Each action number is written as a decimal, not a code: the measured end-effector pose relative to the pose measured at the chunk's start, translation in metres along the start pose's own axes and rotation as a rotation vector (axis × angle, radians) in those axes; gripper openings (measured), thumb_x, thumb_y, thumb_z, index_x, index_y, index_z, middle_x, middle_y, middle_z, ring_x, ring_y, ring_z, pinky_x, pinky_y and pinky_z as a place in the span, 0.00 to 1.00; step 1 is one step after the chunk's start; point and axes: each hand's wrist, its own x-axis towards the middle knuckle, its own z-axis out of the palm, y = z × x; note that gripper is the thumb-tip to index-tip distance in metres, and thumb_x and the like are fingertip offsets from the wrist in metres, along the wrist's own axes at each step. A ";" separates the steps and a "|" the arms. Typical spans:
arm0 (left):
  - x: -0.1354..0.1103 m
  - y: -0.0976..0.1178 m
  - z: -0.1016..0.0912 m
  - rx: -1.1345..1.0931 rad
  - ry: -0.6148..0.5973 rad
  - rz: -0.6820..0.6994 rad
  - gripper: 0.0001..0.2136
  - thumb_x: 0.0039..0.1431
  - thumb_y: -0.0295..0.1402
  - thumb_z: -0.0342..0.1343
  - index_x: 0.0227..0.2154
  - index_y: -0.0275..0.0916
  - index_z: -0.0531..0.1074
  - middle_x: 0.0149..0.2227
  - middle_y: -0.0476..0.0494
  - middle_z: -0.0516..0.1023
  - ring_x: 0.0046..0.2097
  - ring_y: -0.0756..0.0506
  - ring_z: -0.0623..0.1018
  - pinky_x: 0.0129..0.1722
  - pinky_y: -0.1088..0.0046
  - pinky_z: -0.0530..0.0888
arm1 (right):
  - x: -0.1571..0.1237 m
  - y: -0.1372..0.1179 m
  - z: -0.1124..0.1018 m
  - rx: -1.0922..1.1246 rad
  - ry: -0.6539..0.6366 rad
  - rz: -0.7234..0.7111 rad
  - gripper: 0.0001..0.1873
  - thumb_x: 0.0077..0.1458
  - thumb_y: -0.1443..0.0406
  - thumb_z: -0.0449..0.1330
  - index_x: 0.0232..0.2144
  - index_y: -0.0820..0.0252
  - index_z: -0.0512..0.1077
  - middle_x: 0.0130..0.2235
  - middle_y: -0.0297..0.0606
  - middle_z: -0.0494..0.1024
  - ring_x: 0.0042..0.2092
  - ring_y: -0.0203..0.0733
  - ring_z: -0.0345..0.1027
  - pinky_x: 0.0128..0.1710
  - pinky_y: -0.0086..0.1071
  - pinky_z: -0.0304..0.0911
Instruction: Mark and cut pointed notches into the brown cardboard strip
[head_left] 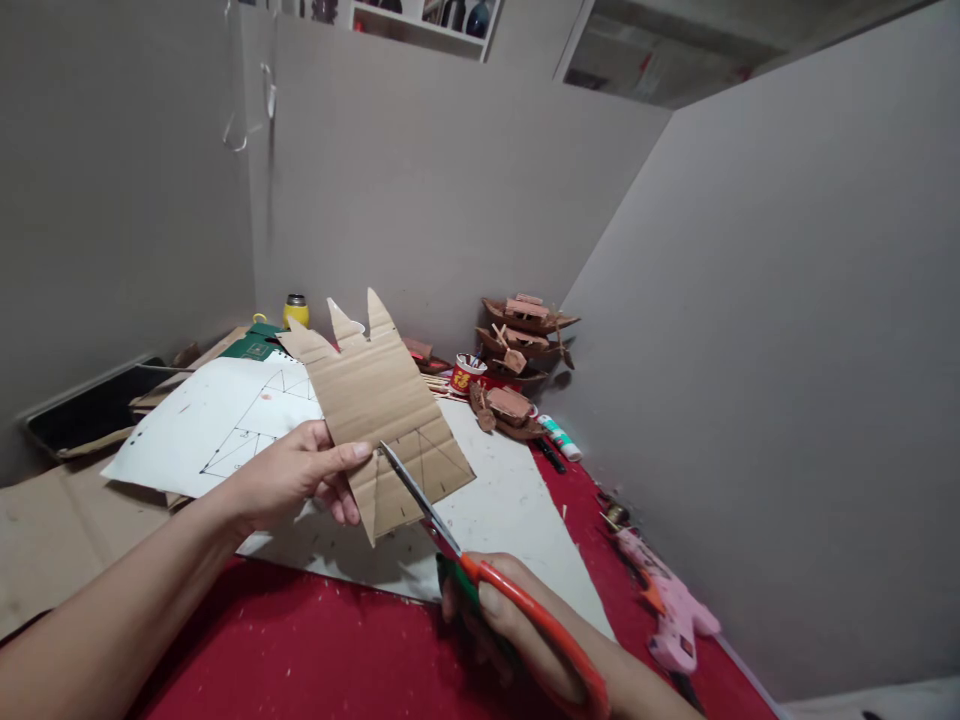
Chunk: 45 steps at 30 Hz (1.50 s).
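My left hand (300,478) pinches a brown piece of corrugated cardboard (375,400) by its lower left edge and holds it up above the table. The cardboard has pointed tabs along its top and pencil lines on its lower part. My right hand (517,625) grips orange-handled scissors (480,565). Their blades point up and left, and the tips sit at the cardboard's lower edge, close to my left thumb.
A white sheet with drawn triangles (225,420) and a white board (510,500) lie on the red table (322,650). Cardboard boat models (521,340), a red cup (469,373) and a glue stick (559,437) stand at the back. At the right lies a pink glue gun (671,610). Grey panels wall the space.
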 end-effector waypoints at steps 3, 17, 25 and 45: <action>0.000 0.000 0.001 -0.015 -0.002 0.006 0.20 0.52 0.46 0.63 0.17 0.39 0.64 0.13 0.55 0.65 0.20 0.48 0.77 0.23 0.74 0.74 | -0.001 -0.001 0.002 0.041 0.017 0.023 0.36 0.58 0.37 0.43 0.32 0.64 0.68 0.18 0.27 0.62 0.18 0.30 0.55 0.18 0.24 0.54; 0.000 -0.006 -0.003 0.009 0.022 0.090 0.15 0.53 0.43 0.62 0.21 0.39 0.66 0.15 0.58 0.58 0.18 0.54 0.63 0.21 0.78 0.68 | -0.004 -0.001 0.011 0.159 0.070 0.086 0.33 0.58 0.38 0.47 0.24 0.61 0.65 0.13 0.24 0.58 0.14 0.28 0.51 0.15 0.22 0.49; 0.000 -0.002 0.000 0.070 0.047 0.123 0.16 0.52 0.45 0.62 0.24 0.39 0.67 0.19 0.56 0.61 0.20 0.54 0.63 0.21 0.79 0.69 | -0.003 0.002 0.011 0.133 0.033 0.090 0.32 0.57 0.37 0.45 0.23 0.58 0.61 0.13 0.24 0.58 0.13 0.29 0.51 0.13 0.22 0.45; -0.006 0.004 -0.003 0.112 0.037 0.167 0.13 0.53 0.43 0.61 0.29 0.36 0.76 0.27 0.46 0.74 0.27 0.50 0.69 0.27 0.75 0.66 | -0.004 0.002 0.012 0.057 -0.022 0.007 0.34 0.63 0.42 0.42 0.14 0.57 0.58 0.10 0.27 0.57 0.12 0.27 0.49 0.12 0.22 0.43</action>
